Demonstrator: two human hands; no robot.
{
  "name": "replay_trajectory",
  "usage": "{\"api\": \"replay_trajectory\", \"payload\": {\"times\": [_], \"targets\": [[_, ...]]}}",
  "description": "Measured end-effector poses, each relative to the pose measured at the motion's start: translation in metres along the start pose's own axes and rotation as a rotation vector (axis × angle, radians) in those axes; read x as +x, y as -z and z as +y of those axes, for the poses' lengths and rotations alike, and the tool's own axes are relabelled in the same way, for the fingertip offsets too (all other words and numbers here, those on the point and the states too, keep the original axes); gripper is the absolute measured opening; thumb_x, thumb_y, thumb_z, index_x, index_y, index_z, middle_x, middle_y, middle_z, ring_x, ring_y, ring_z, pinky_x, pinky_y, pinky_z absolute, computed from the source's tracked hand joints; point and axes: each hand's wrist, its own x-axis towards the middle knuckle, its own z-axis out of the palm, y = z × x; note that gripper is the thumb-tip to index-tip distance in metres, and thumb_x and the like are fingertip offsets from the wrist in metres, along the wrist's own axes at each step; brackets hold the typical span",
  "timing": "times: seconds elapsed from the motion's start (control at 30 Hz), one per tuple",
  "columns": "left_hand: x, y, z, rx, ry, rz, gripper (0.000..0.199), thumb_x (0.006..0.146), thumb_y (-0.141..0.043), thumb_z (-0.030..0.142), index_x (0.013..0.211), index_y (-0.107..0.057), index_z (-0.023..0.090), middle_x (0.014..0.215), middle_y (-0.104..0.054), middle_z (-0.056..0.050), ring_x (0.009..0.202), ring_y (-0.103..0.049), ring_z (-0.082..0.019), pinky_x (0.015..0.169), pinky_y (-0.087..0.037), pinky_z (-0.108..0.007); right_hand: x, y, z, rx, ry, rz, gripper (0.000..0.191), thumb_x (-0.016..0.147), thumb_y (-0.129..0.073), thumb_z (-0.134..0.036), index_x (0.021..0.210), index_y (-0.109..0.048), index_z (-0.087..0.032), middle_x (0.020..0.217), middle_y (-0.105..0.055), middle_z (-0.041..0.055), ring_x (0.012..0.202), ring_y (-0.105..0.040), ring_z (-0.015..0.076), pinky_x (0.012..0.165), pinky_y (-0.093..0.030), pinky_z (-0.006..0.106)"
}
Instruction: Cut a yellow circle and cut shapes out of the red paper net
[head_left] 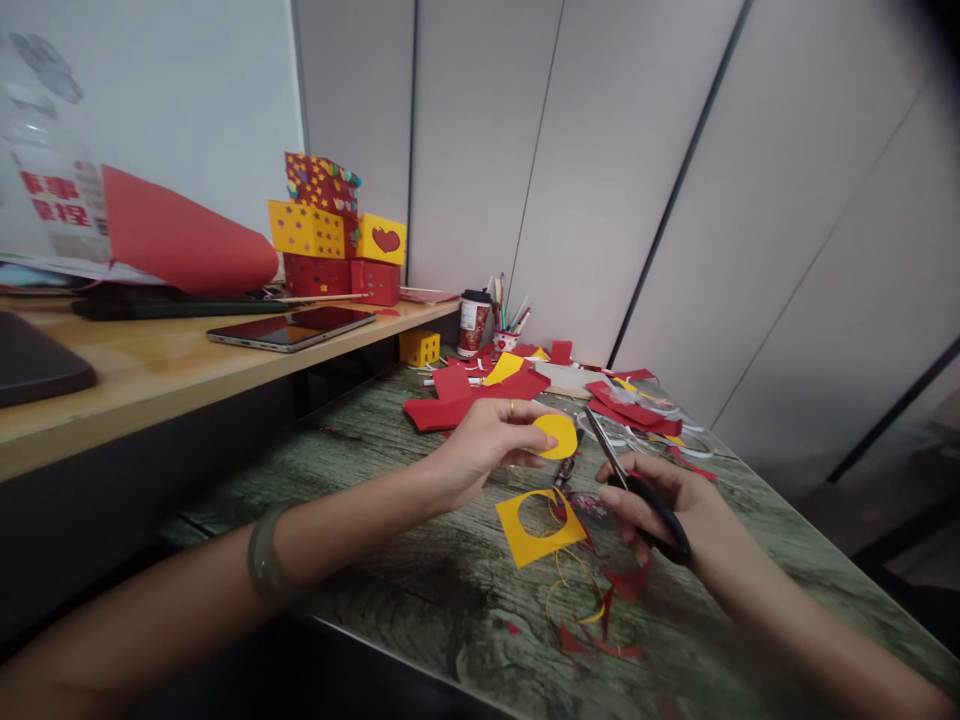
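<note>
Between the thumb and fingers of my left hand [491, 445] is a yellow paper circle [556, 438], held just above the table. My right hand [664, 495] grips a pair of scissors [616, 468] with black handles; the blades point up and left toward the circle, apart from it. Below the hands lies a yellow paper square [525, 545] with a round hole cut out of it. Thin yellow paper strips [559, 595] and red paper scraps [630, 580] are scattered beside it on the dark wood-grain table [420, 590].
Red paper pieces [442, 412] and a yellow sheet [504, 368] cover the table's far part. A lidded paper cup [474, 322] and a pen holder [507, 341] stand behind. The raised shelf [150, 372] at left carries a phone [292, 328], stacked decorated boxes [307, 230] and a bottle [52, 190].
</note>
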Motion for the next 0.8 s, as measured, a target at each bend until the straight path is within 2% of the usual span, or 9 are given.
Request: {"api": "replay_trajectory", "payload": {"times": [0.13,0.3,0.47,0.67,0.8], "targets": [[0.0020,0.0003,-0.0019,0.007,0.009,0.009,0.027,0.063,-0.061,0.004,0.088,-0.062,0.013,0.080,-0.061,-0.002,0.067,-0.055,-0.007,0.064,-0.044,-0.020,-0.0011,-0.0004,-0.0041,0.017,-0.009,0.005,0.024,0.070,-0.057,-0.041,0.072,-0.049,-0.019,0.042,-0.048,-0.0074,0.037,-0.046,0.0079,0.038,-0.035,0.018],[0.0027,0.0001,-0.0028,0.000,-0.002,0.050,0.013,0.062,-0.065,0.007,0.074,-0.061,0.012,0.071,-0.060,0.000,0.062,-0.055,-0.006,0.060,-0.044,-0.019,-0.0038,-0.0013,-0.0081,0.037,0.032,-0.098,0.023,0.073,-0.055,-0.040,0.069,-0.047,-0.019,0.048,-0.052,-0.0052,0.043,-0.047,0.0087,0.043,-0.036,0.020],[0.0010,0.0013,-0.0021,0.029,0.007,0.016,0.008,0.070,-0.061,0.016,0.075,-0.063,0.010,0.074,-0.062,-0.004,0.064,-0.057,-0.008,0.063,-0.044,-0.020,-0.0019,-0.0013,-0.0089,0.036,0.056,-0.132,0.024,0.074,-0.054,-0.041,0.067,-0.048,-0.019,0.050,-0.051,-0.0045,0.045,-0.046,0.0088,0.044,-0.035,0.020],[0.0007,0.0028,-0.0006,0.049,0.008,0.014,0.011,0.069,-0.062,0.018,0.077,-0.064,0.012,0.081,-0.062,-0.005,0.072,-0.057,-0.010,0.063,-0.045,-0.020,0.0000,-0.0013,-0.0071,0.020,0.051,-0.023,0.020,0.072,-0.055,-0.037,0.067,-0.049,-0.019,0.050,-0.051,-0.0052,0.043,-0.046,0.0094,0.042,-0.033,0.020],[0.0004,0.0026,-0.0007,0.072,0.055,0.003,0.010,0.066,-0.063,0.019,0.074,-0.064,0.013,0.081,-0.062,-0.006,0.073,-0.056,-0.011,0.062,-0.045,-0.021,-0.0006,-0.0003,-0.0038,0.039,0.040,0.046,0.020,0.071,-0.057,-0.037,0.078,-0.050,-0.019,0.053,-0.053,-0.0046,0.045,-0.046,0.0101,0.042,-0.034,0.020]]}}
